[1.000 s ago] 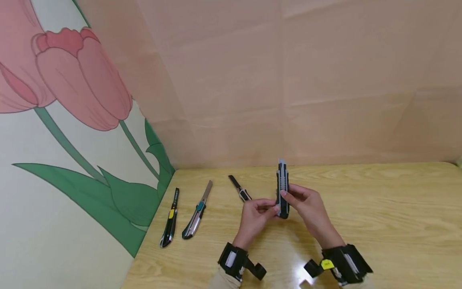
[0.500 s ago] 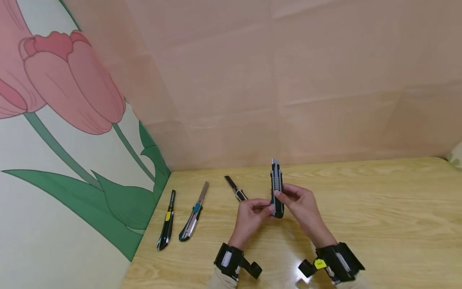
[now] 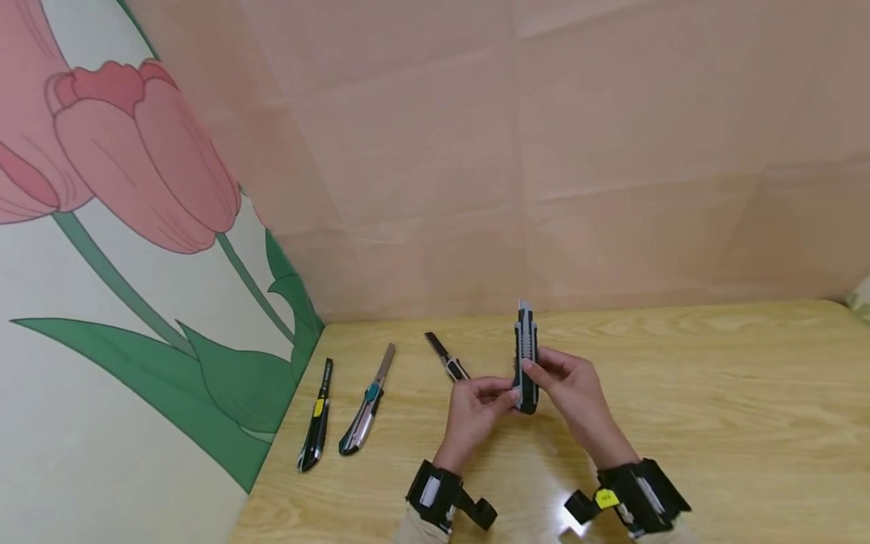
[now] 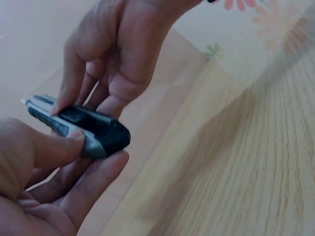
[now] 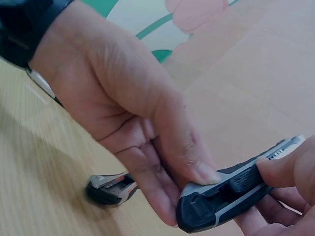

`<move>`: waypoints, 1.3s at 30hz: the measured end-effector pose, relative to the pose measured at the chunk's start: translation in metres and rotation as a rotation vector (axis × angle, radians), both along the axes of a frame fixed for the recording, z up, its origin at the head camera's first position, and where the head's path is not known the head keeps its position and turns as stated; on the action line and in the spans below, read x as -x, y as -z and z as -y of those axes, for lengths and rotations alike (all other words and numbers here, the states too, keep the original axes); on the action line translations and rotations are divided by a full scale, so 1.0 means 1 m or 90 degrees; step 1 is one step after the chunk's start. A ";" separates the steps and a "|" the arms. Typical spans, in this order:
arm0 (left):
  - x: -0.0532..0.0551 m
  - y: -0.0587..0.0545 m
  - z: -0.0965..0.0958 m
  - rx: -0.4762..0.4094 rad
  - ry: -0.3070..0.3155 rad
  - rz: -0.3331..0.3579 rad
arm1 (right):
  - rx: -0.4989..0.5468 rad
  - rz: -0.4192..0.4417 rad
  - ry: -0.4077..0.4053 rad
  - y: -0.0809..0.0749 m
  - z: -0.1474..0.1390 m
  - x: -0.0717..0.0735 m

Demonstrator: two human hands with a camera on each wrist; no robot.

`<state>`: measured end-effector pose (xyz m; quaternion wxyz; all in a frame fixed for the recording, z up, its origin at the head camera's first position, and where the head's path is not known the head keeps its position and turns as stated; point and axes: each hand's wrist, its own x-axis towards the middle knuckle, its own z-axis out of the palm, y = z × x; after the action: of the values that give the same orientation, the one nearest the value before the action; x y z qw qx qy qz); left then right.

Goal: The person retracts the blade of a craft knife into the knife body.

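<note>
A grey and black utility knife (image 3: 526, 355) is held upright above the table, a short bit of blade showing at its top. My left hand (image 3: 472, 415) pinches its lower end between thumb and fingers. Higher up, my right hand (image 3: 578, 397) grips the body, the thumb on its front face. In the left wrist view the knife's black butt end (image 4: 115, 137) points toward the camera. The right wrist view shows the dark slider (image 5: 244, 179) in its channel, close to the right thumb. Behind the left hand lies another cutter (image 3: 448, 360), partly hidden.
Two more cutters lie at the table's left: a black one with a yellow slider (image 3: 316, 423) and a silver one with a teal slider (image 3: 367, 404). The wooden table (image 3: 734, 408) meets a pinkish sheet (image 3: 612, 189) behind and a tulip-painted wall (image 3: 149, 166) at left.
The head view shifts slightly between frames. Both hands keep the same hold on the utility knife, and the cutters on the table stay put.
</note>
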<state>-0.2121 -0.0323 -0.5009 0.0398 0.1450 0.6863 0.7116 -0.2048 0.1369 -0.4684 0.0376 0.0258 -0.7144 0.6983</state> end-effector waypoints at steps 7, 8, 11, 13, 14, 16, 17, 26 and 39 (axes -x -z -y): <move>0.001 0.004 0.002 0.003 -0.008 0.006 | -0.054 -0.032 0.017 0.002 0.006 -0.002; 0.002 0.004 0.002 0.003 -0.009 0.002 | -0.070 -0.040 0.018 0.001 0.006 -0.002; 0.003 0.000 0.003 -0.009 0.002 -0.007 | -0.076 -0.048 0.010 -0.004 0.005 -0.002; 0.003 -0.003 0.002 -0.020 0.021 -0.013 | -0.058 -0.037 0.010 -0.008 0.002 -0.001; 0.003 -0.005 0.001 -0.023 0.030 -0.015 | -0.051 -0.030 0.011 -0.009 0.001 -0.001; 0.003 -0.008 0.000 -0.029 0.038 -0.014 | -0.046 -0.017 0.010 -0.013 -0.001 -0.002; 0.002 -0.009 0.000 -0.032 0.037 -0.012 | -0.049 -0.011 0.009 -0.014 -0.002 -0.002; -0.004 -0.008 -0.002 -0.054 0.013 0.006 | -0.055 -0.010 0.039 -0.007 0.002 -0.004; -0.003 -0.005 -0.003 -0.052 -0.012 -0.011 | -0.040 -0.013 0.076 0.000 0.008 -0.001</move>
<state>-0.2093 -0.0289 -0.4957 0.0209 0.1461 0.6585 0.7380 -0.2036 0.1290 -0.4684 0.0855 -0.0084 -0.7360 0.6716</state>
